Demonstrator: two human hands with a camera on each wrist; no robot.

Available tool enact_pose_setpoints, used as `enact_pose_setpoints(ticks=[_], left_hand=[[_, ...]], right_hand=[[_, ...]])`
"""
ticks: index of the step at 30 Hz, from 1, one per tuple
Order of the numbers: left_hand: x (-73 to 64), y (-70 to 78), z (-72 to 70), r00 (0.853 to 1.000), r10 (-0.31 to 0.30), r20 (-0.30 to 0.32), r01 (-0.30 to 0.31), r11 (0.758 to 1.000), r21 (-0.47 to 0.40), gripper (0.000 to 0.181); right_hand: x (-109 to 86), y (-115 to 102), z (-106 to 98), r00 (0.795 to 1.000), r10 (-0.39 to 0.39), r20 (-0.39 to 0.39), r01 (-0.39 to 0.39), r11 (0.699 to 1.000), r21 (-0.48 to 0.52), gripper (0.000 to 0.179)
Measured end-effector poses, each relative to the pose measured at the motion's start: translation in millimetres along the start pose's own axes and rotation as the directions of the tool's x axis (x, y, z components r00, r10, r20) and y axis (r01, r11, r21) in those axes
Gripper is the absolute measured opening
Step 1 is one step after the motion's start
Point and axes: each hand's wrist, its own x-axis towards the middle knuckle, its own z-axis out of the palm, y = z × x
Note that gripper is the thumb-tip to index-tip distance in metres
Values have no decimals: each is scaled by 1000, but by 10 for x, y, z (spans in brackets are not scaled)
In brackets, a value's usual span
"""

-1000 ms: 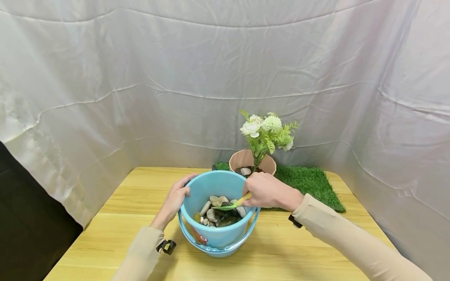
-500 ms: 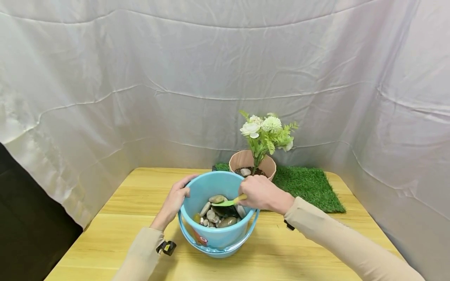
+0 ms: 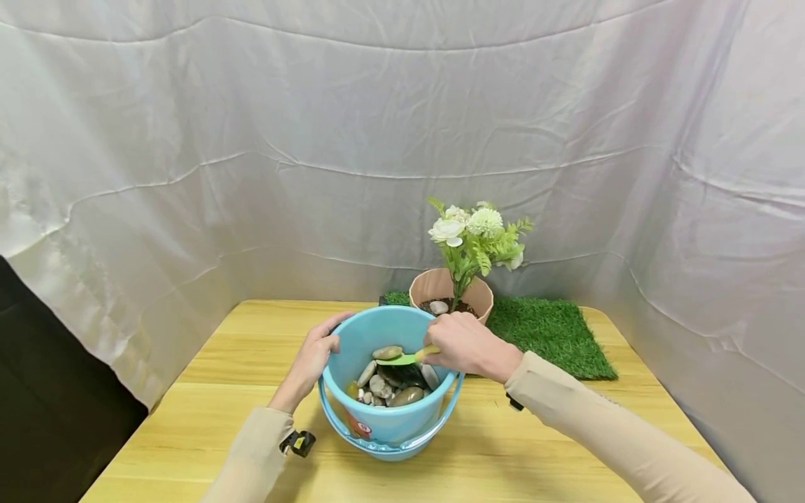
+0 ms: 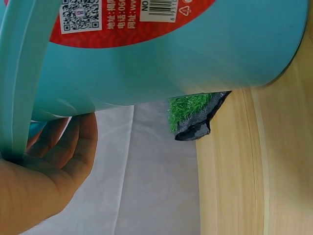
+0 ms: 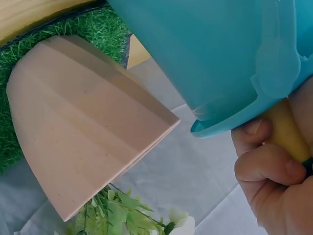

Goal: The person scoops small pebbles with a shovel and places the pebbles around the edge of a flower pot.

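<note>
A light-blue bucket point(image 3: 390, 426) stands on the wooden table with several smooth stones point(image 3: 380, 385) inside, a large dark one among them. My left hand point(image 3: 314, 356) grips the bucket's left rim, thumb over the edge and fingers along the outside, as the left wrist view point(image 4: 63, 161) also shows. At the right rim, my right hand point(image 3: 468, 342) holds a small trowel by its yellow handle point(image 5: 283, 127), the fingers curled round it. The trowel's green blade point(image 3: 397, 360) reaches into the bucket over the dark stone, its tip beside a flat tan stone point(image 3: 387, 352).
Behind the bucket, a pinkish flowerpot point(image 3: 430, 286) with soil, a pale stone point(image 3: 438, 307) and white flowers point(image 3: 468, 227) stands on an artificial grass mat point(image 3: 553, 335). The bucket's handle point(image 3: 449, 412) hangs down at its front. Grey cloth point(image 3: 352, 140) surrounds the table.
The trowel's blade has moved up and slightly left among the stones, to the tan stone. My right hand has shifted a little left. My left hand and the bucket stay put.
</note>
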Motion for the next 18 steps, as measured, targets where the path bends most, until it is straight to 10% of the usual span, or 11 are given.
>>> enact_pose_setpoints(ticks=[18], left_hand=[[-8, -11, 0, 1000, 5, 2, -5, 1000, 5, 65]], right_hand=[[-92, 42, -3, 995, 0, -100, -2, 1000, -16, 31]])
